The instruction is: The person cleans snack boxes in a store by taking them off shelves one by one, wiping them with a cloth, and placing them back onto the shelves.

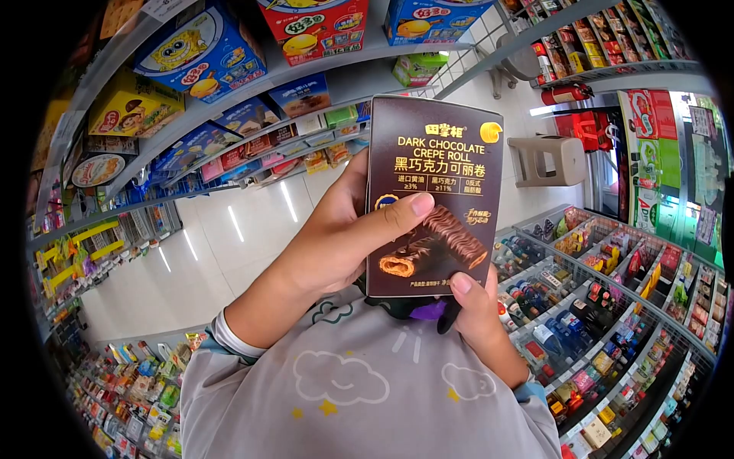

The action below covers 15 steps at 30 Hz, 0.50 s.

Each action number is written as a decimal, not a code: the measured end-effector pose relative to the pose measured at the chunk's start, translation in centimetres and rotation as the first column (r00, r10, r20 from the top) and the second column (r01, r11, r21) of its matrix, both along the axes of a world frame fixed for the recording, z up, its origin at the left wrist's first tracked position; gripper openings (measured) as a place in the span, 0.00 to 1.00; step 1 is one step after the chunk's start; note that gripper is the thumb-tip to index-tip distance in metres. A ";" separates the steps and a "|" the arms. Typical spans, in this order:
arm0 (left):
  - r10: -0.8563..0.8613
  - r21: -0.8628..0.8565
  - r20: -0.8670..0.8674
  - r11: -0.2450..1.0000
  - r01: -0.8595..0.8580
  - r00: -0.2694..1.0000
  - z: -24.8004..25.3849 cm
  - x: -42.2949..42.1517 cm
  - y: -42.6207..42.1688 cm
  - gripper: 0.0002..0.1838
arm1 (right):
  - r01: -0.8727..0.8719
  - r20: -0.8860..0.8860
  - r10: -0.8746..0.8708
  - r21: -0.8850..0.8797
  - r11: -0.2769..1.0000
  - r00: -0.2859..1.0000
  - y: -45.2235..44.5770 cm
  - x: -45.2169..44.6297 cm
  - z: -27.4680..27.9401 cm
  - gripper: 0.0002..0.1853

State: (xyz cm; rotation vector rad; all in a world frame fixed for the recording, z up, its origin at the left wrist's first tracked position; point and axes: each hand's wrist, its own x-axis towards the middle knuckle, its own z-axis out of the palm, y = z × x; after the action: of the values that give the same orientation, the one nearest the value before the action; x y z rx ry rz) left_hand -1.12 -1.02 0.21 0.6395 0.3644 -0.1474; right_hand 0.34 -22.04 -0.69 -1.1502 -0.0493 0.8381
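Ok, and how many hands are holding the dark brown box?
2. The left hand grips the dark brown box at its left side, thumb across the front; the right hand grips the lower right corner. Some fingers are hidden behind it.

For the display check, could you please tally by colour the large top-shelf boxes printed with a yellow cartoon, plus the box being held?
Blue boxes: 2
Red box: 1
Dark brown box: 1
Total: 4

Stocked shelves (pixel 294 75), tiled floor (pixel 191 287), probably a stool (pixel 567 162)
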 end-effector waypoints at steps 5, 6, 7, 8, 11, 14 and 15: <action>-0.001 -0.006 -0.022 1.000 0.001 1.000 0.0 -0.2 -0.2 0.35 | 0.001 -0.027 -0.002 -0.015 1.000 1.000 -0.4 -0.2 -0.1 0.33; -0.001 -0.006 -0.023 1.000 0.001 1.000 0.0 -0.2 -0.2 0.35 | 0.001 -0.028 -0.001 -0.015 1.000 1.000 -0.5 -0.2 -0.1 0.33; 0.004 -0.006 -0.023 1.000 -0.004 1.000 -0.1 -0.2 -0.3 0.36 | 0.003 -0.039 -0.004 -0.026 1.000 0.999 -0.6 -0.2 -0.2 0.33; 0.009 -0.005 -0.022 1.000 -0.009 1.000 -0.1 -0.2 -0.3 0.36 | 0.004 -0.050 -0.006 -0.036 0.999 0.999 -0.6 -0.3 -0.2 0.33; 0.010 -0.012 -0.033 1.000 -0.010 0.999 0.0 -0.4 -0.4 0.36 | -0.014 -0.044 0.011 -0.051 0.999 0.999 -0.9 -0.2 -0.2 0.34; 0.023 0.007 -0.033 1.000 -0.023 0.999 -0.1 -0.5 -0.6 0.37 | 0.023 -0.042 -0.026 -0.061 0.998 0.999 -0.2 -0.2 0.2 0.33; 0.026 0.009 -0.033 1.000 -0.026 0.999 0.0 -0.5 -0.5 0.37 | 0.021 -0.042 -0.023 -0.059 0.998 0.999 -0.4 -0.1 0.2 0.33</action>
State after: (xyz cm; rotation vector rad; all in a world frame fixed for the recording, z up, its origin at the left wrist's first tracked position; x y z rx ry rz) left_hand -1.59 -1.57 0.17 0.6410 0.4052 -0.1318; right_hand 0.28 -22.45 -0.51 -1.1853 0.0236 0.8494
